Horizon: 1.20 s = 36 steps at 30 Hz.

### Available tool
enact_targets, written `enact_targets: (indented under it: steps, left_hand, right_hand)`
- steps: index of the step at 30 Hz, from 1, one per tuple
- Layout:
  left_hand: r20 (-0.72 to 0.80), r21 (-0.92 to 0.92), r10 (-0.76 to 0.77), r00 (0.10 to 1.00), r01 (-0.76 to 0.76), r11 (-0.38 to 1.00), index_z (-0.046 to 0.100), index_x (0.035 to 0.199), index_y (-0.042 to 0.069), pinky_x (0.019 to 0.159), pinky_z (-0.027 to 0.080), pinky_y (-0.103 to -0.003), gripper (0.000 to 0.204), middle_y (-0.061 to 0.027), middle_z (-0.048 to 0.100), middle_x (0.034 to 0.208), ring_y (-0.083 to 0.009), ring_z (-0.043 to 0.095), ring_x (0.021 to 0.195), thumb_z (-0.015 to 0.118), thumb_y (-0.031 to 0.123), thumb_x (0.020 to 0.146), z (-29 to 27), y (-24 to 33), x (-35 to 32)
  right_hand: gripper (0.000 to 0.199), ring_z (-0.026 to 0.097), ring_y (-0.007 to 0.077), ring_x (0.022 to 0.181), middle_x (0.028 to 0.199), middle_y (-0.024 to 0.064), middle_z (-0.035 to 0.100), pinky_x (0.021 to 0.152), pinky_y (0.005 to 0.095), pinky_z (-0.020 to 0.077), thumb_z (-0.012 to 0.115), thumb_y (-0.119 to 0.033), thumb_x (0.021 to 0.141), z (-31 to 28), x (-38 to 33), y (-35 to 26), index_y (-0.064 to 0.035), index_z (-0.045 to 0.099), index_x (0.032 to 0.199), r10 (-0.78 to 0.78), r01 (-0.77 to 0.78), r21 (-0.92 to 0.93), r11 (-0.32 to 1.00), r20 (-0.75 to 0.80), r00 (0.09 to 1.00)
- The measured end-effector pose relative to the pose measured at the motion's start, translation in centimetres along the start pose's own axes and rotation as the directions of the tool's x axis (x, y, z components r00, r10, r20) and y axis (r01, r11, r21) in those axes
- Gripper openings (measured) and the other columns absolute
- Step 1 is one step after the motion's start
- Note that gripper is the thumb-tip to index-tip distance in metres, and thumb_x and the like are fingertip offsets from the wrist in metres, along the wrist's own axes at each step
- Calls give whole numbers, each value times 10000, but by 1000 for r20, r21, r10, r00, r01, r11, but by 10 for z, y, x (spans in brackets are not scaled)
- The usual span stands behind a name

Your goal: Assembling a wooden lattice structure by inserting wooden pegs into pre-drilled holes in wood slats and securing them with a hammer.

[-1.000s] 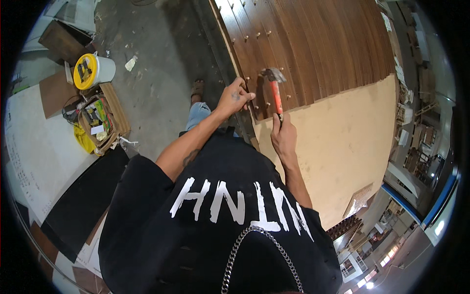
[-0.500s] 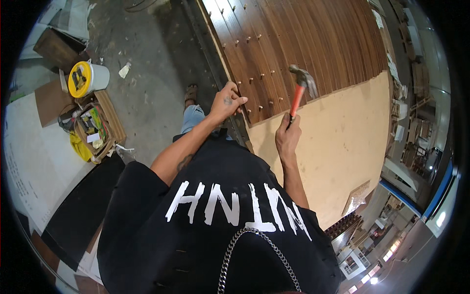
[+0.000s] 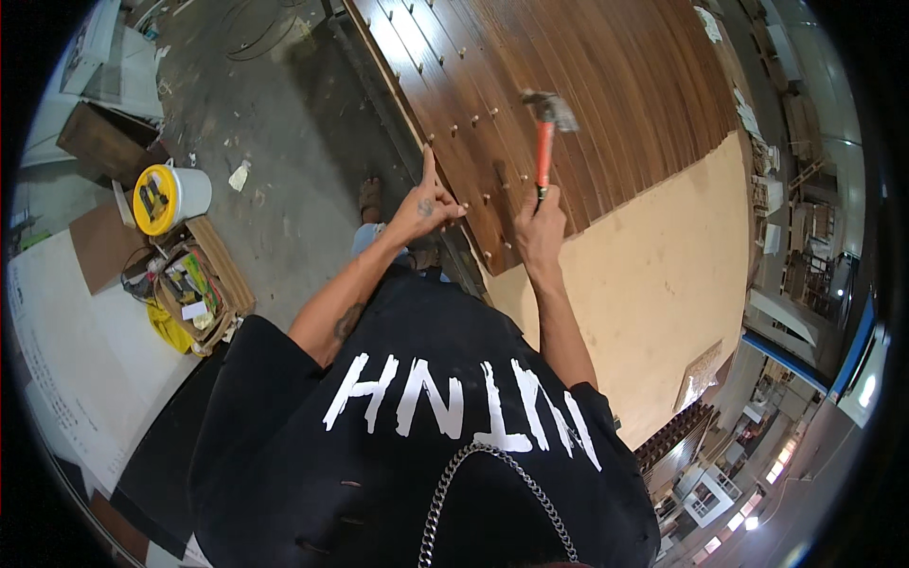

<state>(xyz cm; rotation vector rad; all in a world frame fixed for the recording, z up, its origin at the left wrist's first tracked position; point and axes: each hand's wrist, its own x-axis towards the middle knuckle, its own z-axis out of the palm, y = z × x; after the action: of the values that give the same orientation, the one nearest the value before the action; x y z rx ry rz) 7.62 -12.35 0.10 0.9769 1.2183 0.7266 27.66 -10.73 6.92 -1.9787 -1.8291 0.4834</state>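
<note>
My right hand (image 3: 541,232) grips a hammer (image 3: 544,156) by its orange and black handle. The hammer's metal head, slightly blurred, is over dark brown wooden strips (image 3: 606,114) laid side by side on a pale board. My left hand (image 3: 424,210) is at the strips' left edge, index finger stretched along that edge and thumb reaching out to the right. Nothing shows between its fingers. Several small pale pegs stick up from the strips; one peg (image 3: 524,177) stands just left of the hammer handle, another peg (image 3: 488,196) to the right of my left thumb.
Bare pale board (image 3: 653,275) extends to the right of the strips. On the left stand a white bucket (image 3: 194,194) with a yellow rim and an open box (image 3: 194,284) of mixed items. A paper scrap (image 3: 240,176) lies on the concrete floor (image 3: 284,123).
My left hand has gone from closed fingers at the edge to a stretched index finger and thumb. The hammer in my right hand has shifted up and left, and the view has shifted a little.
</note>
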Motion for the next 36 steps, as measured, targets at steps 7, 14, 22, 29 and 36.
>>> enact_targets:
  steps: [7, 14, 22, 29, 36]
  left_hand:
    - [55, -48, -67, 996, 69, 996, -356, 1404, 32, 572, 544, -316, 1213, -163, 682, 802, -194, 644, 629, 715, 103, 839, -5, 0, 8]
    - [67, 23, 9, 998, -10, 1000, -395, 1357, -5, 558, 543, -312, 1206, -162, 674, 779, -204, 654, 611, 693, 100, 849, -11, -1, 12]
    - [89, -19, 108, 990, -106, 994, -409, 1324, -49, 542, 533, -329, 1189, -174, 669, 728, -223, 647, 576, 674, 114, 861, -14, -1, 8]
    - [166, 158, -72, 983, 46, 986, 532, 1158, -169, 517, 510, -331, 514, -163, 672, 707, -213, 655, 595, 723, 176, 828, -10, -21, 23]
    - [10, -54, 144, 989, -144, 988, 96, 1534, 72, 526, 525, -324, 928, -128, 679, 745, -185, 657, 629, 686, 113, 819, -16, -38, 21]
  right_hand:
    - [295, 594, 507, 710, 737, 304, 610, 609, 567, 447, 499, -294, 981, 5, 5, -6, -4, 473, 930, 13, -10, -22, 1000, 105, 994]
    - [240, 604, 488, 669, 730, 290, 610, 561, 546, 450, 501, -230, 985, 24, 6, -23, 0, 459, 929, 16, 26, -147, 989, 282, 959]
    - [263, 599, 498, 678, 744, 306, 610, 584, 561, 461, 495, -273, 984, 18, -24, -29, -12, 486, 948, -15, 42, -91, 995, 279, 960]
    - [230, 617, 471, 697, 761, 279, 622, 573, 542, 469, 519, -245, 972, 18, -31, -30, -15, 505, 963, -169, 160, 57, 985, 221, 960]
    - [203, 612, 469, 676, 738, 276, 616, 561, 522, 464, 533, -223, 970, 18, -12, -66, -24, 499, 949, -185, 190, 12, 982, 307, 934]
